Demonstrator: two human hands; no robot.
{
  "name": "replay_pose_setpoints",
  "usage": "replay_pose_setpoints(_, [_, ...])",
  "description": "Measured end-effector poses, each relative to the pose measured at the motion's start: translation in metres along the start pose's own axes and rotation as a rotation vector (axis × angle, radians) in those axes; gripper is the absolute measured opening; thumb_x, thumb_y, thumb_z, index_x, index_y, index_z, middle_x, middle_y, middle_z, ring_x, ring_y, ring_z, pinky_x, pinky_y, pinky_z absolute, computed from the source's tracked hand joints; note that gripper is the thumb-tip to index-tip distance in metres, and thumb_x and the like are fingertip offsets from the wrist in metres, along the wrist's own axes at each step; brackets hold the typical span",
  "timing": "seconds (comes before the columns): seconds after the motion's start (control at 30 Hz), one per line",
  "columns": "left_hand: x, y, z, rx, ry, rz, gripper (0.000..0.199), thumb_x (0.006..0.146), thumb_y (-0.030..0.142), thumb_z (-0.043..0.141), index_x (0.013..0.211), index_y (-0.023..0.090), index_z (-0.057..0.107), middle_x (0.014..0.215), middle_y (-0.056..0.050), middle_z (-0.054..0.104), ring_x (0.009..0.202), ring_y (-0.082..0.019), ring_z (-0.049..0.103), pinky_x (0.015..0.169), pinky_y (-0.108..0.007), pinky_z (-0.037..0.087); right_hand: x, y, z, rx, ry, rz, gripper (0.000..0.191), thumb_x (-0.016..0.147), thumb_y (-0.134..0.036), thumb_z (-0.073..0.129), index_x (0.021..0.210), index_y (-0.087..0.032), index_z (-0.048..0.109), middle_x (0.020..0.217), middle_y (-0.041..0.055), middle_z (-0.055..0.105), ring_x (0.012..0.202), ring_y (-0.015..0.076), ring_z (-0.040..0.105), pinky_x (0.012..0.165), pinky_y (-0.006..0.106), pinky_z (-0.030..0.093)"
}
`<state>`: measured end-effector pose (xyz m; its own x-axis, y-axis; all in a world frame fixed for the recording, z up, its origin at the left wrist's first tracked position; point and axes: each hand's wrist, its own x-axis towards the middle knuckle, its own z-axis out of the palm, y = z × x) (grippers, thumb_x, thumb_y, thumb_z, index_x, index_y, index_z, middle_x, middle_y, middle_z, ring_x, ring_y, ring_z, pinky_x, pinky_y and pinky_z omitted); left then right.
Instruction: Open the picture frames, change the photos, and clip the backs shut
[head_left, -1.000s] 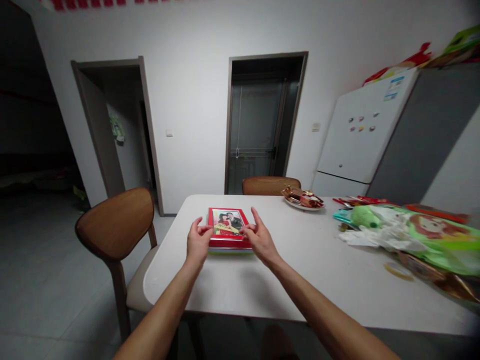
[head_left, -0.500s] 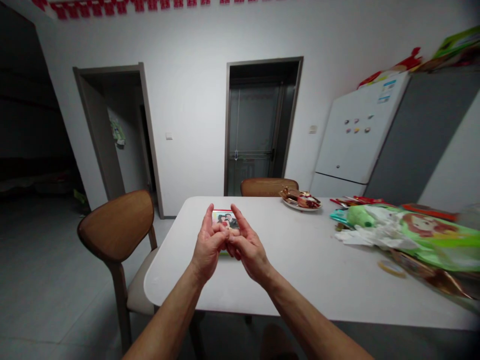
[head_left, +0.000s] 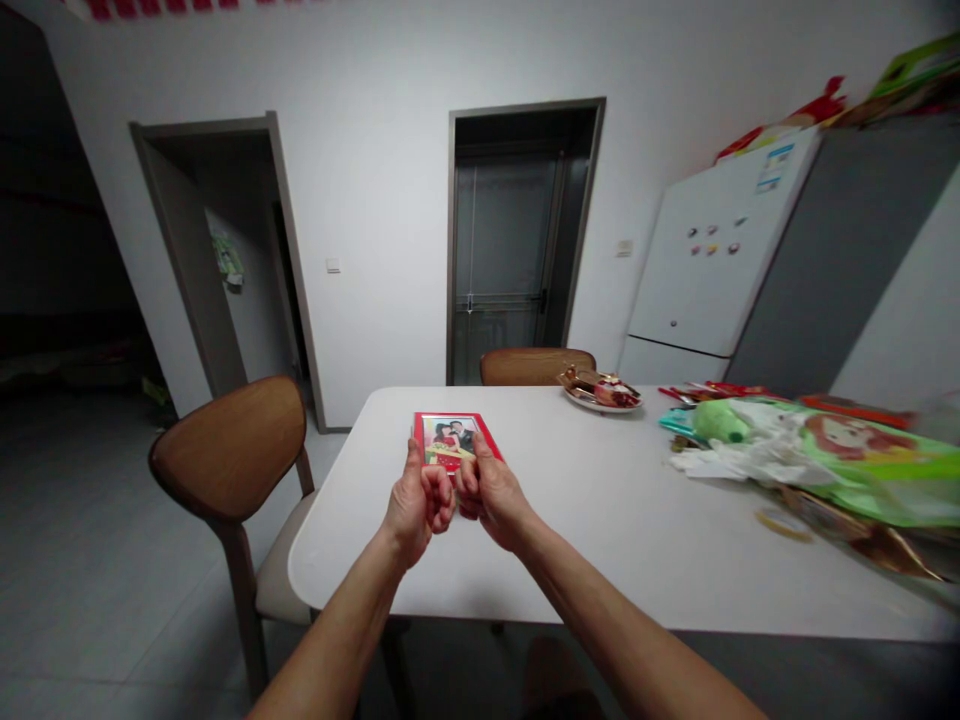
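Observation:
A red-bordered picture [head_left: 450,440] of two people, one in red and one in dark clothes, lies on the white table [head_left: 600,520] just beyond both hands. My left hand [head_left: 418,505] is closed, with its fingers curled in and thumb pointing up, in front of the picture's lower left side. Close beside it on the right, my right hand [head_left: 489,495] makes a similar fist with the thumb raised, overlapping the picture's lower right part. Nothing shows inside either fist.
A plate [head_left: 602,405] with wrapped items sits at the table's far edge. On the right lie a green bag [head_left: 892,470], white tissue [head_left: 757,452] and a tape roll [head_left: 784,524]. Wooden chairs stand at the left [head_left: 236,450] and far side [head_left: 536,366].
The raised index fingers have folded in and the thumbs now point up. Both hands have parted slightly, uncovering more of the picture. The view has shifted a little.

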<state>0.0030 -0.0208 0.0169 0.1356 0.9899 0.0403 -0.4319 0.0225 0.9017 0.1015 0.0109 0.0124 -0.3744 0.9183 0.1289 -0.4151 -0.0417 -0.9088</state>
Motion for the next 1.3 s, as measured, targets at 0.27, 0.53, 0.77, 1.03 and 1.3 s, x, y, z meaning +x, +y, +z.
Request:
replay_pose_setpoints(0.27, [0.012, -0.038, -0.028, -0.039, 0.180, -0.160, 0.061, 0.074, 0.065, 0.027, 0.044, 0.015, 0.042, 0.031, 0.003, 0.041, 0.025, -0.003, 0.031, 0.030, -0.014, 0.014, 0.037, 0.031, -0.044, -1.001, 0.264, -0.246, 0.046, 0.079, -0.050, 0.029, 0.049, -0.018, 0.043, 0.047, -0.0007, 0.046, 0.049, 0.0114, 0.045, 0.050, 0.024, 0.035])
replay_pose_setpoints(0.53, [0.024, -0.079, -0.043, -0.142, 0.372, -0.138, 0.020, 0.075, 0.031, 0.055, 0.074, 0.012, 0.053, 0.058, -0.003, 0.060, 0.048, -0.009, 0.056, 0.045, -0.017, 0.040, 0.037, 0.042, -0.059, -1.741, 0.061, -0.408, 0.028, 0.063, -0.018, 0.056, 0.091, -0.018, 0.056, 0.094, 0.0079, 0.055, 0.091, 0.0216, 0.044, 0.078, 0.034, 0.032])
replay_pose_setpoints(0.77, [0.006, -0.074, -0.013, -0.223, 0.460, 0.152, 0.017, 0.070, 0.019, 0.059, 0.086, 0.015, 0.056, 0.082, -0.002, 0.065, 0.077, -0.015, 0.060, 0.068, -0.023, 0.046, -0.016, 0.034, -0.041, -1.370, -0.072, -0.450, 0.030, 0.065, -0.027, 0.057, 0.094, -0.018, 0.055, 0.098, 0.0079, 0.055, 0.092, 0.0208, 0.046, 0.081, 0.035, 0.035])
replay_pose_setpoints(1.03, [-0.061, -0.061, 0.016, 0.541, 0.210, 0.406, 0.033, 0.074, 0.022, 0.052, 0.107, 0.018, 0.053, 0.101, -0.006, 0.062, 0.094, -0.022, 0.056, 0.082, -0.033, 0.043, -0.060, -0.011, -0.047, -0.273, 0.286, -0.095, 0.061, 0.073, -0.051, 0.043, 0.126, -0.026, 0.027, 0.124, 0.0081, 0.044, 0.109, 0.0220, 0.043, 0.080, 0.039, 0.041])
replay_pose_setpoints(1.3, [-0.086, -0.105, -0.011, 1.472, -0.296, 0.729, 0.069, 0.062, 0.019, 0.053, 0.127, 0.024, 0.031, 0.125, -0.007, 0.045, 0.099, -0.029, 0.052, 0.082, -0.042, 0.045, -0.088, 0.007, -0.066, 0.045, 0.176, 0.147, 0.039, 0.070, -0.038, 0.049, 0.103, -0.017, 0.051, 0.088, 0.0079, 0.065, 0.072, 0.0210, 0.062, 0.062, 0.033, 0.047])
